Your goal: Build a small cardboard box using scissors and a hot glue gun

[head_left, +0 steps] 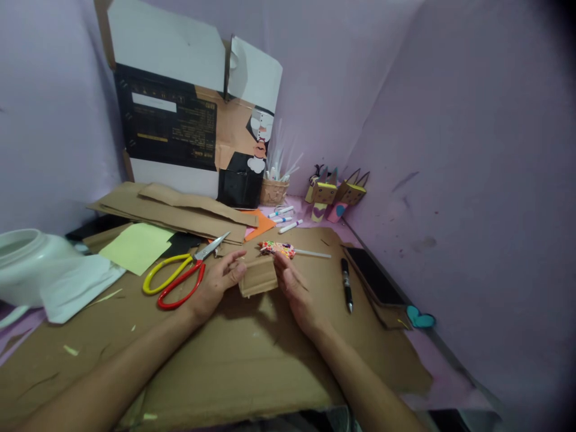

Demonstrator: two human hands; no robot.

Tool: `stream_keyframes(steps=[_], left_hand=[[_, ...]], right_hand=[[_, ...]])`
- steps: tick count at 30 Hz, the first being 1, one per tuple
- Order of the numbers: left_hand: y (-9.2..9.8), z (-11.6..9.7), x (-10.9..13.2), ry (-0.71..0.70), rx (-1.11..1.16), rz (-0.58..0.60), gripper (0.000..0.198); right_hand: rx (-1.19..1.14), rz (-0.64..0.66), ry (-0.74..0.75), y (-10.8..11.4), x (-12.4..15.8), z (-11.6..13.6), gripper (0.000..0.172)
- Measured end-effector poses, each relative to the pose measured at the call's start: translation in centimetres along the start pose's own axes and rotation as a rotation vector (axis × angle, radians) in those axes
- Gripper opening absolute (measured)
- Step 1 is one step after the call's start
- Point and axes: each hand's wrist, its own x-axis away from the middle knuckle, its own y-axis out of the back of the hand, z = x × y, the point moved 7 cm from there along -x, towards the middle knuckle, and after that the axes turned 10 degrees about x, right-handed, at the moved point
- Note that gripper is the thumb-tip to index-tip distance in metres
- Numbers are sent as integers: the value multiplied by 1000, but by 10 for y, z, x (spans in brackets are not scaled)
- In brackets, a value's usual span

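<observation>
A small folded cardboard box [260,277] sits between my two hands, raised a little and tilted over the cardboard sheet. My left hand [220,282] holds its left side, thumb against the edge and fingers behind. Against the right side press the fingers of my right hand [294,291], held nearly straight. Just beyond the box lies a colourful patterned glue gun or similar wrapped tool [279,248], its kind unclear, with a translucent stick [312,254] out of its right end. Scissors [198,261] with one yellow and one red handle lie left of my left hand.
A cardboard sheet [216,372] covers the table. At left stand a white jug [27,258] and yellow-green paper [135,249]. Cardboard strips [180,210], markers [290,226] and cardboard figures [324,195] lie behind. A pen [346,285] and phone [375,276] are at right.
</observation>
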Motion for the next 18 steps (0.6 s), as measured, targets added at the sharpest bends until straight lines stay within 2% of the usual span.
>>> stream_keyframes(steps=[2,7,11,13,15,18], left_hand=[[0,0,0,14,17,-13,73],[1,-6,2,-24,-86,-41,71],[9,-10,6,-127,-481,-222,75],[7,-12,9,-178,-637,-249,75],[3,-12,10,-205,-627,-188,65],[7,-10,8,-124,-393,-161,55]], right_hand=[[59,22,30,-3,2,7,59],[105,92,46,-13,5,12,68],[257,45,91,-13,6,8,83],[326,1,92,-12,5,4,92],[303,-5,74,-13,3,0,92],[164,49,29,-16,0,-2,88]])
